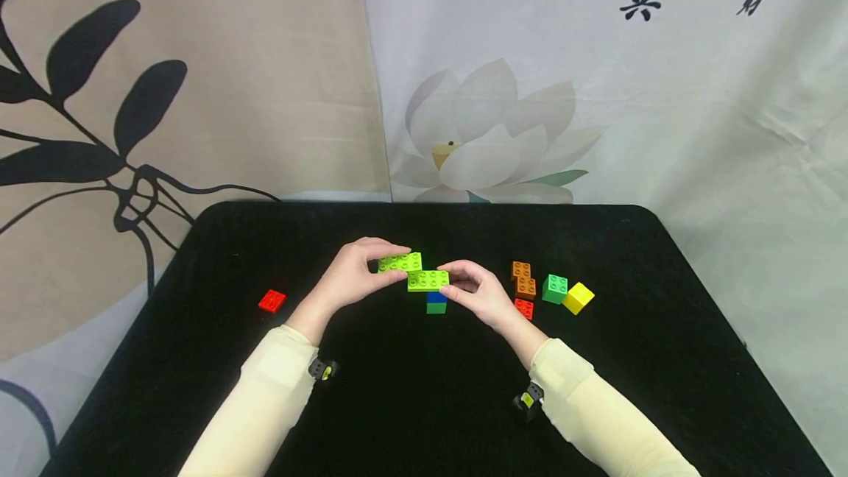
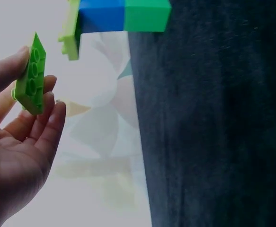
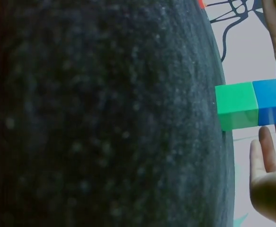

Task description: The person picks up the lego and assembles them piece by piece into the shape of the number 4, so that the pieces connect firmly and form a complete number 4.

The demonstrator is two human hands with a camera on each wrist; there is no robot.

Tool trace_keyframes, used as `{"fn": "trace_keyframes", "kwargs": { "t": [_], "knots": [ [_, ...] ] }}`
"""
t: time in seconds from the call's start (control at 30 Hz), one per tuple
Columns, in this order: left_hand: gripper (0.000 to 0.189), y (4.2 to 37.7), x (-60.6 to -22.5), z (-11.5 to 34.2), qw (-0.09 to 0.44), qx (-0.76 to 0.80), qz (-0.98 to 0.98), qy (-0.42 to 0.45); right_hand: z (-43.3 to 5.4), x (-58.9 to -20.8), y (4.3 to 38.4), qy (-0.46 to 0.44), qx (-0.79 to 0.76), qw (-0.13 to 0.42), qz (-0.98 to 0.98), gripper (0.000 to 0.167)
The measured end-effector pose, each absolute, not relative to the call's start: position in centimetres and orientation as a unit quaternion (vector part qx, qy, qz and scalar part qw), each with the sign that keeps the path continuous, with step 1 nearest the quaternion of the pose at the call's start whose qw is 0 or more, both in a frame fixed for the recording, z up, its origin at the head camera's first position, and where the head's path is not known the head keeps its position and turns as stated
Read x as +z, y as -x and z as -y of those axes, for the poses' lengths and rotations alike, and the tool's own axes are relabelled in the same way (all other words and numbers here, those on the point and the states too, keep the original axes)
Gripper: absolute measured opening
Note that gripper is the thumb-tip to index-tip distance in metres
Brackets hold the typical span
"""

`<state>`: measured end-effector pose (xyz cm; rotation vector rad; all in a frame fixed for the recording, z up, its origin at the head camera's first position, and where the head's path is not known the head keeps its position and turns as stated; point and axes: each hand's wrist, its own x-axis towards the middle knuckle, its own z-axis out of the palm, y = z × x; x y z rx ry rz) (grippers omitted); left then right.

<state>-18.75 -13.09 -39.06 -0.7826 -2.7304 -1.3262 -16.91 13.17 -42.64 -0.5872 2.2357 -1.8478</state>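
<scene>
My left hand (image 1: 353, 274) pinches a lime-green toy building brick (image 1: 400, 263) between thumb and fingers; its hollow underside shows in the left wrist view. Close by, my right hand (image 1: 482, 295) grips the right end of a second lime-green brick (image 1: 424, 281). Under that one, a blue brick (image 2: 102, 15) and a green brick (image 2: 148, 15) are joined in a stack, which the right wrist view shows partly cut off at its edge. A gap separates the left hand's brick from this stack in the left wrist view.
On the black table (image 1: 404, 396), a red brick (image 1: 272, 301) lies at the left. To the right are brown bricks (image 1: 525, 288), another red brick (image 1: 524, 308), a green brick (image 1: 554, 288) and a tilted yellow brick (image 1: 578, 298). A printed curtain (image 1: 265, 94) hangs behind the table.
</scene>
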Motion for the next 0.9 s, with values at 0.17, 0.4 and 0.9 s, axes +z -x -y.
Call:
{"fn": "trace_keyframes", "kwargs": {
  "t": [0.17, 0.4, 0.9],
  "knots": [
    [0.036, 18.8, -38.6, 13.4, 0.006, -0.424, 0.87, 0.25, -13.2, -42.6, 17.0, 0.203, -0.62, 0.087, -0.753, 0.031],
    [0.036, 18.8, -39.2, 13.2, -0.003, -0.434, 0.859, 0.272, -13.0, -42.7, 17.0, 0.209, -0.627, 0.088, -0.745, 0.029],
    [0.035, 18.9, -40.2, 12.2, -0.041, -0.444, 0.863, 0.235, -13.0, -42.9, 17.1, 0.197, -0.625, 0.091, -0.75, 0.028]
  ]
}}
